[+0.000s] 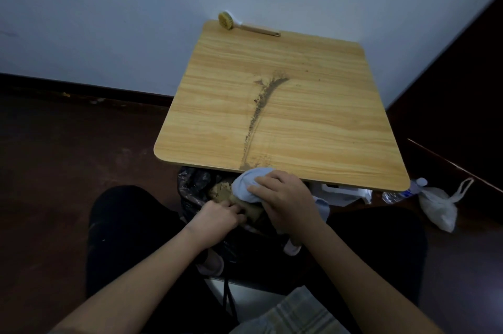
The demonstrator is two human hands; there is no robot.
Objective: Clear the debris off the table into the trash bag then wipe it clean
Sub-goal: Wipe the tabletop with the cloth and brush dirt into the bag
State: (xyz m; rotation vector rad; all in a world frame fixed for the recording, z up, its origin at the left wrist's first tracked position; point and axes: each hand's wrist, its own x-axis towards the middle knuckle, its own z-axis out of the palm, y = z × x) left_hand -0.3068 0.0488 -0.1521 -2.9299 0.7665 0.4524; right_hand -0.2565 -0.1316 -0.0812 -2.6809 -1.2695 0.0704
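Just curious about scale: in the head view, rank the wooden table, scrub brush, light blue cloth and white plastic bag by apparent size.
1. wooden table
2. light blue cloth, partly hidden by the right hand, and white plastic bag: too close to rank
3. scrub brush, though farthest away

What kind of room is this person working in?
Probably a plain room in a home: a small wooden folding table pushed into a corner of bare white wall, dark floor, and a black trash bag beneath the table's edge.

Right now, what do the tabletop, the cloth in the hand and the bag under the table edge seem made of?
Square tan tabletop: wood-grain laminate, likely; smooth, printed-looking streaks. Pale blue cloth: soft fabric, bunched in folds under the right hand. Black trash bag: thin glossy plastic, crinkled.
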